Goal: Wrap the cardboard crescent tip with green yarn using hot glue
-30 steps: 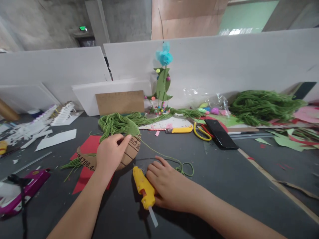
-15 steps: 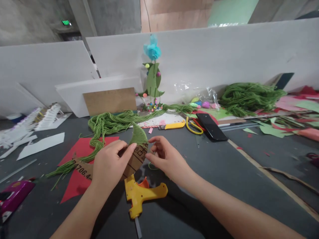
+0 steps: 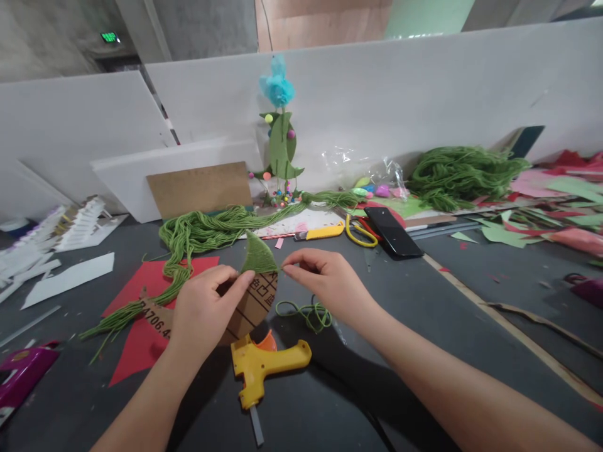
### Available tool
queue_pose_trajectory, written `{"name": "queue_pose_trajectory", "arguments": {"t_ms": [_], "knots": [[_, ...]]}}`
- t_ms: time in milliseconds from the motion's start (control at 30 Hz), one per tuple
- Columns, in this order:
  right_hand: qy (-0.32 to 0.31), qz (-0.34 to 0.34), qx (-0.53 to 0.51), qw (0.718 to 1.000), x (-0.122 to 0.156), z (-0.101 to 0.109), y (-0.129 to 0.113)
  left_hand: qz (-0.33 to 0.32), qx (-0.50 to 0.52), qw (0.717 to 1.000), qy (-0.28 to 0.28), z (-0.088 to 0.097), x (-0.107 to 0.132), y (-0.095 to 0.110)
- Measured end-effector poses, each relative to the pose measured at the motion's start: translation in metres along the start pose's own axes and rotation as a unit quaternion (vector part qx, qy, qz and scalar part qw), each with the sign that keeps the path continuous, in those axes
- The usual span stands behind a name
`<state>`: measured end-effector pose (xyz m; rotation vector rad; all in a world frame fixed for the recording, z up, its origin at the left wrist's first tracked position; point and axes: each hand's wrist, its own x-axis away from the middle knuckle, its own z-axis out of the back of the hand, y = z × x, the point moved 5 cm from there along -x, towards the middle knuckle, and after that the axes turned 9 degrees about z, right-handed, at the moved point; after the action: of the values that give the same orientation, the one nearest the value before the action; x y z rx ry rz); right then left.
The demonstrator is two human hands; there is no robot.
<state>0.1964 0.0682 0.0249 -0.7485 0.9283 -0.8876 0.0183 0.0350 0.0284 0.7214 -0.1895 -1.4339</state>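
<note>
My left hand (image 3: 205,311) grips a curved brown cardboard piece (image 3: 249,307) with printed characters; its upper tip is covered in green yarn (image 3: 259,254). Right beside the covered edge, my right hand (image 3: 318,273) is closed in a pinch on the green yarn strand. Below it, a loose loop of the green strand (image 3: 308,316) lies on the dark table. A yellow hot glue gun (image 3: 266,367) with an orange trigger lies just under the cardboard, a glue stick poking from its back end. The cardboard's lower part is hidden behind my left hand.
Green yarn bundles (image 3: 202,232) stretch over red paper (image 3: 125,345). Behind lie a yellow cutter (image 3: 325,231), yellow-handled scissors (image 3: 360,235) and a black phone (image 3: 393,232). A decorated green stand with a blue flower (image 3: 277,88) is at the back. A purple tool (image 3: 26,376) lies left.
My right hand has closed into a pinch on the strand and moved slightly away from the cardboard's edge. The loose yarn loop now shows more fully. The view has shifted a little.
</note>
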Motion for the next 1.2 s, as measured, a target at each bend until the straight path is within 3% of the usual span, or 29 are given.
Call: {"name": "queue_pose_trajectory", "arguments": {"t_ms": [400, 600, 867, 1200], "knots": [[0.004, -0.037, -0.049, 0.998, 0.001, -0.004, 0.004, -0.004, 0.010, 1.000, -0.007, 0.001, 0.003, 0.003], [-0.004, -0.039, -0.036, 0.999, 0.000, -0.004, 0.003, 0.018, 0.062, 0.997, -0.046, -0.002, 0.003, 0.002], [-0.050, -0.055, -0.135, 0.988, 0.002, -0.008, 0.005, 0.061, 0.109, 0.989, -0.077, -0.005, 0.004, 0.000], [-0.070, -0.058, -0.128, 0.988, 0.002, -0.013, 0.005, 0.036, 0.092, 0.993, -0.070, -0.005, 0.003, 0.000]]}}
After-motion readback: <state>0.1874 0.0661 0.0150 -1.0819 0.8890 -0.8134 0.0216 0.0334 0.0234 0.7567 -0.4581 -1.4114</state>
